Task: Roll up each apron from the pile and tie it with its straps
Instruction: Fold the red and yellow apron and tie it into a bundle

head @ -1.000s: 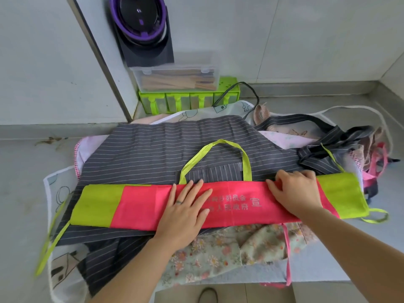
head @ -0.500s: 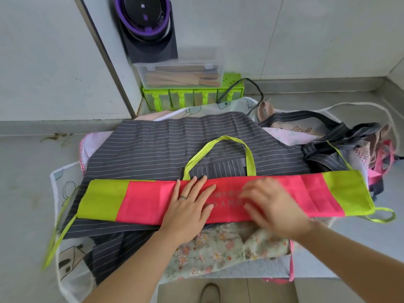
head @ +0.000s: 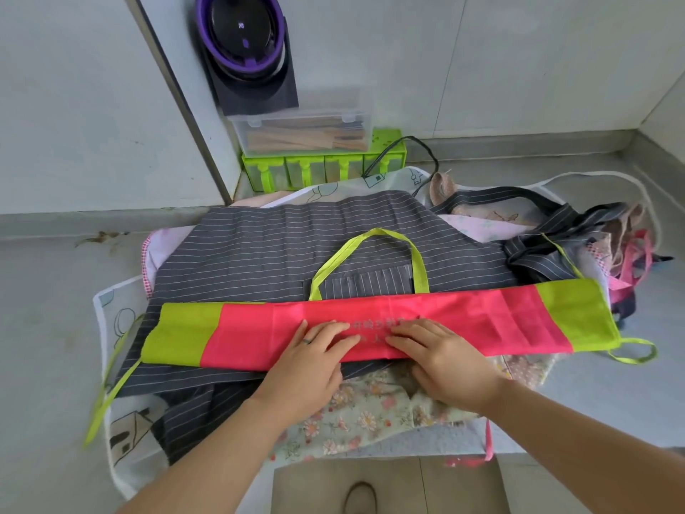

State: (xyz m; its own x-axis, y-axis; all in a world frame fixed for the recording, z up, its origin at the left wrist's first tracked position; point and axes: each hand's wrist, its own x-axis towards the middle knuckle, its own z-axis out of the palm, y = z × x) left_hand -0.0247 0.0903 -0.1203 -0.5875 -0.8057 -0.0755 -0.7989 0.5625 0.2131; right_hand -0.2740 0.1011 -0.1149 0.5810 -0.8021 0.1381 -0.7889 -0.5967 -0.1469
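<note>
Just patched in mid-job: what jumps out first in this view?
The pink and lime apron, folded into a long band across the middle of the view, grabs the eye first. Both the left hand and right hand press flat on its centre. Its lime neck loop lies on the grey striped apron behind it.

folded apron (head: 482, 320) is being borne crosswise atop the pile (head: 259, 254) on the surface (head: 44, 328) | its middle is being pressed by left hand (head: 307, 365) and right hand (head: 444, 369), side by side | neck loop (head: 370, 233) is being borne by the pile just behind it | drawer unit (head: 318, 168) behind the pile is being topped by a lidded box (head: 304, 131), against the wall (head: 519, 68)
</note>
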